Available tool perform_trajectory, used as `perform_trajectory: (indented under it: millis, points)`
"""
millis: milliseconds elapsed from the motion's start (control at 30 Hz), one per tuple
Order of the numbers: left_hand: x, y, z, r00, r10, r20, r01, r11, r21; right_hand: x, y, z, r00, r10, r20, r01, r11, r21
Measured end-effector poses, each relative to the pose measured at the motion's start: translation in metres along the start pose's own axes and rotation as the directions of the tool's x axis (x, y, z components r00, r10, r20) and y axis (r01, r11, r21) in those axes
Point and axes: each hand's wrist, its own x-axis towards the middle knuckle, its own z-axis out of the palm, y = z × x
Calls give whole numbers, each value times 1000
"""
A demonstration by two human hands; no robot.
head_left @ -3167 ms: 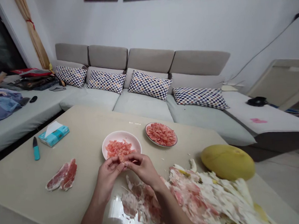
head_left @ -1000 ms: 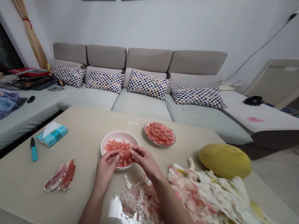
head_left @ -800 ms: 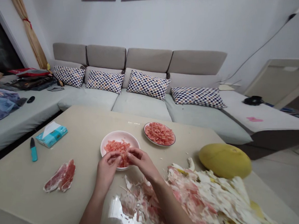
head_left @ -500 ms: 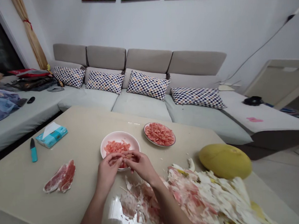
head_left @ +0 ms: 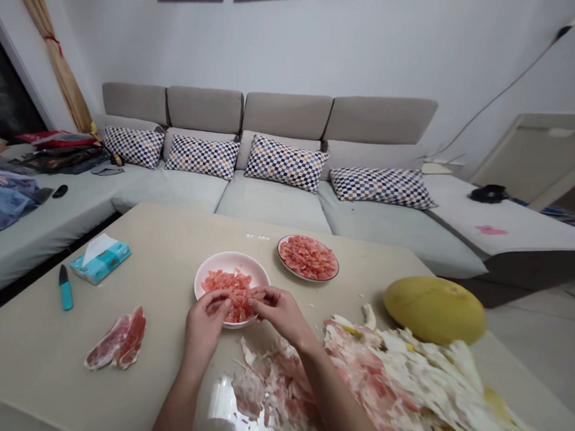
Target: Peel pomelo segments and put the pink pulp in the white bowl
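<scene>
Over the near rim of a white bowl [head_left: 203, 274], both hands hang a little apart with fingertips pointing inward. My left hand [head_left: 207, 323] is closed in a pinch at the bowl's left side; anything in it is too small to make out. On the other side my right hand [head_left: 280, 314] pinches a small piece of pomelo pulp [head_left: 254, 297] between thumb and fingers. Loose pink pomelo pulp [head_left: 227, 281] lies in the bowl beneath them. A dark-rimmed plate [head_left: 281, 260] heaped with pulp pieces stands behind and to the right. Peeled pomelo segments [head_left: 116, 340] lie to the left.
White and pink peel scraps [head_left: 402, 378] cover the table's near right, beside a whole pomelo [head_left: 434, 310]. A teal-handled knife [head_left: 65, 290] and a tissue pack [head_left: 101, 260] lie at the left. A sofa [head_left: 271, 203] with patterned cushions lines the table's far side.
My hands were together, fingertips meeting over the bowl; now they have moved apart, left hand leftward and right hand rightward. More pulp in the bowl shows between them.
</scene>
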Motion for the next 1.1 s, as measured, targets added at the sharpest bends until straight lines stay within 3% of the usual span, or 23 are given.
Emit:
perform_trajectory:
  millis: [267, 500, 667, 867, 1100]
  points:
    - [4, 1, -11, 982, 182, -45, -176, 979, 106, -2, 1, -4, 982, -184, -51, 165, 951, -261]
    - [-3, -1, 4, 987, 26, 156, -33, 999, 42, -5, 8, 8, 951, -303, -64, 263, 899, -349]
    - [-1, -6, 10, 985, 125, 120, -138, 985, 108, -3, 22, 16, 909, -417, -10, 368, 812, -453]
    - [3, -2, 4, 985, 164, 60, -171, 975, 140, -2, 19, 16, 907, -422, 9, 390, 831, -398]
    - [3, -2, 7, 994, 90, 59, -96, 990, 102, -5, 6, 14, 922, -388, -4, 361, 860, -360]
